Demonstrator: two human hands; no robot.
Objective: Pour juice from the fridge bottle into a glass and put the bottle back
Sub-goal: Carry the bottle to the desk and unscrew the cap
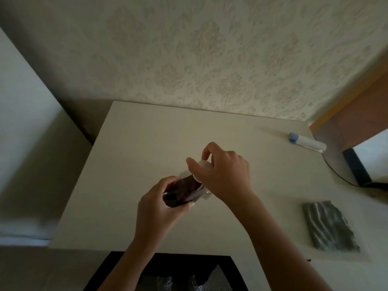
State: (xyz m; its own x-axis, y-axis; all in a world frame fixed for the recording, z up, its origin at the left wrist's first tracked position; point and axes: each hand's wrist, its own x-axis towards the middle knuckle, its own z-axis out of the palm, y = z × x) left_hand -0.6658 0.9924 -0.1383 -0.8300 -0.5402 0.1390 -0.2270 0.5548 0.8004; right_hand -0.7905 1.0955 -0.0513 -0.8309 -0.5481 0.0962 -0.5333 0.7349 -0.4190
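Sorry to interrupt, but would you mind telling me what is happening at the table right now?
A person holds a small bottle of dark juice tilted above the pale table. The left hand grips its lower body, while the right hand has its fingers curled round the white cap at the top. No glass is in view. A folded grey cloth and a blue-capped tube lie to the right.

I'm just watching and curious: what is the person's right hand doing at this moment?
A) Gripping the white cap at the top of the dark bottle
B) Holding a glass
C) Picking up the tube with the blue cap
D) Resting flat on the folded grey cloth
A: the right hand curls its fingers round the white cap of the bottle, which the left hand holds tilted above the table.
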